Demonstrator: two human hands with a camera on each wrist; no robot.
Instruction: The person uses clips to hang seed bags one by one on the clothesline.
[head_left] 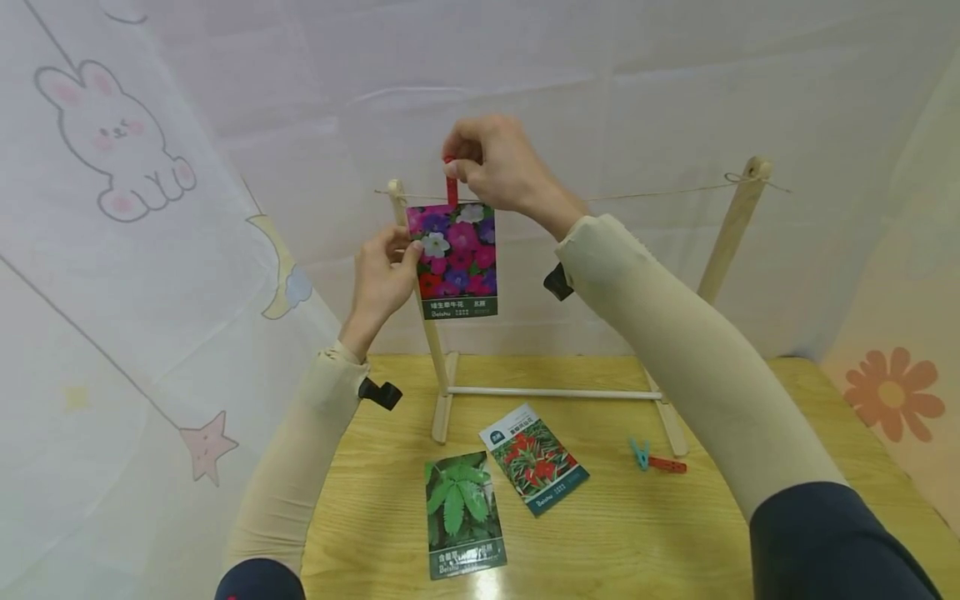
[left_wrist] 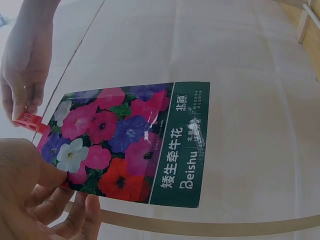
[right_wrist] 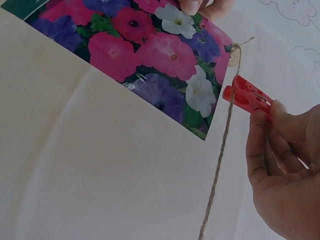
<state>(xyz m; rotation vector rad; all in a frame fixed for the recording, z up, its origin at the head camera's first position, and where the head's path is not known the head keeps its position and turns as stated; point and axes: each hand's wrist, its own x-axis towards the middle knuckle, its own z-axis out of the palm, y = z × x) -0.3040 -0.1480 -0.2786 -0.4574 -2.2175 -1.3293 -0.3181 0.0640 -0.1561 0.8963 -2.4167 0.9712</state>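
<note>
My left hand [head_left: 384, 279] pinches the left edge of a flower seed packet [head_left: 459, 262], which shows pink, purple, red and white blooms above a dark green band. The packet is held upright, its top edge up at the twine [right_wrist: 217, 167]. Between the thumb and fingers of my right hand [head_left: 501, 162] is a red clothespin [right_wrist: 248, 96]. In the right wrist view its jaws straddle the twine right beside the packet's top edge. The left wrist view has the clothespin [left_wrist: 30, 121] close by the packet's top, with the left thumb over the packet's front.
A wooden stand with a left post [head_left: 435, 342], right post [head_left: 735, 229] and lower bar [head_left: 555, 392] carries the twine. On the table [head_left: 600, 542] lie a green-leaf packet [head_left: 457, 504] and a red-flower packet [head_left: 536, 458]. A blue clothespin [head_left: 640, 455] and another red clothespin [head_left: 667, 465] lie near the right foot.
</note>
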